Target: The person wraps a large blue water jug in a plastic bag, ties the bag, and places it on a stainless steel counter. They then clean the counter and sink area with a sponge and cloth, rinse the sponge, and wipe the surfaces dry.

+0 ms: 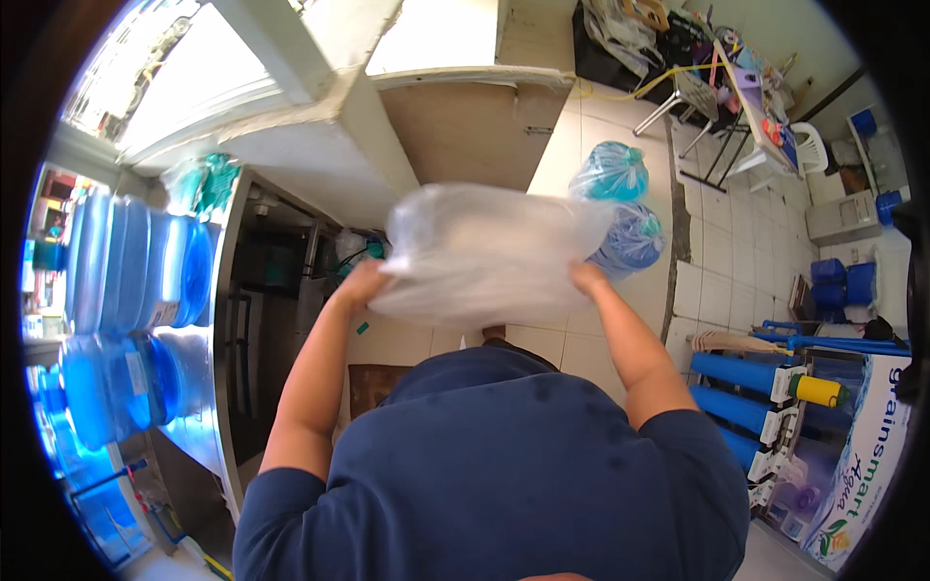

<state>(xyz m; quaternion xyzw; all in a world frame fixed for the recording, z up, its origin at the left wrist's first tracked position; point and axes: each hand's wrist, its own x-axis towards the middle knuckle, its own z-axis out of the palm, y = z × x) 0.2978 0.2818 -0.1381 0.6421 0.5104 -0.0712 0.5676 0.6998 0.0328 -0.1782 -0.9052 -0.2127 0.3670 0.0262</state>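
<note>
A large clear plastic bag (pixel 484 254) stretches between my hands in front of my body, blurred by motion and looking puffed out. My left hand (pixel 366 283) is closed on its left edge. At the opposite edge, my right hand (pixel 587 278) grips the bag with bent fingers. On the tiled floor, just beyond my right hand, stands a blue water jug (pixel 632 238) wrapped in clear plastic. Behind that one is another wrapped jug (pixel 610 170), more turquoise in colour.
Several blue water jugs (pixel 126 266) stand on a metal counter at the left. Blue filter cylinders (pixel 741 407) and a printed banner (pixel 862 455) are on the right. A cluttered table (pixel 760 107) and a stool (pixel 693 97) stand at the far right. A brown panel (pixel 475 131) lies ahead.
</note>
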